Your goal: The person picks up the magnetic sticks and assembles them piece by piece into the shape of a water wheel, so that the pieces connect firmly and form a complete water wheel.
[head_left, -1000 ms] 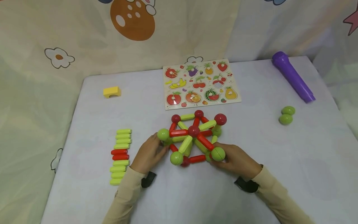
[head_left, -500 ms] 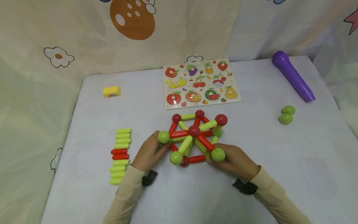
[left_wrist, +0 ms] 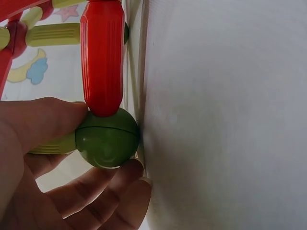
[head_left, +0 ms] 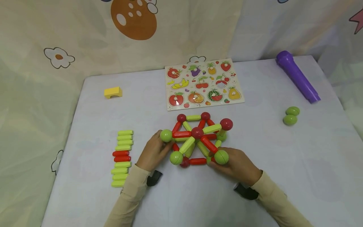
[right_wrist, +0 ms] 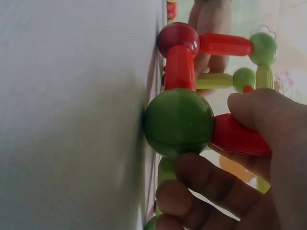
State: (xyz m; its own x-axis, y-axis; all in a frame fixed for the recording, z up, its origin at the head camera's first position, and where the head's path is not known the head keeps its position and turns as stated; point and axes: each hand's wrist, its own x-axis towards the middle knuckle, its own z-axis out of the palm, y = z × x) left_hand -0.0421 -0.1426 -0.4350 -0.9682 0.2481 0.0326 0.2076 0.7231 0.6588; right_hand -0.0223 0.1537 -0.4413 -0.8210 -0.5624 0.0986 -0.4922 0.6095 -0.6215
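A toy frame of magnetic sticks and balls (head_left: 197, 132), red and green, stands mid-table with two tiers. My left hand (head_left: 153, 152) grips its left side; in the left wrist view the thumb lies along a green ball (left_wrist: 108, 139) and stick, the fingers curling below. On the right front corner, my right hand (head_left: 237, 164) holds the frame too. Seen from the right wrist, its thumb crosses a red stick (right_wrist: 240, 135) while the fingertips come up against a large green ball (right_wrist: 178, 123). Both lower balls sit right at the white tabletop.
Several loose green and red sticks (head_left: 122, 164) lie in a column at left. A yellow arch block (head_left: 113, 92) is behind them. Beyond the frame lies a fruit puzzle board (head_left: 204, 84). Farther right are a purple microphone-shaped toy (head_left: 297, 77) and two green oval pieces (head_left: 290, 115).
Both hands have turned the frame slightly clockwise as seen from above: its back balls shifted right, its front ones left. The loose pieces stayed put.
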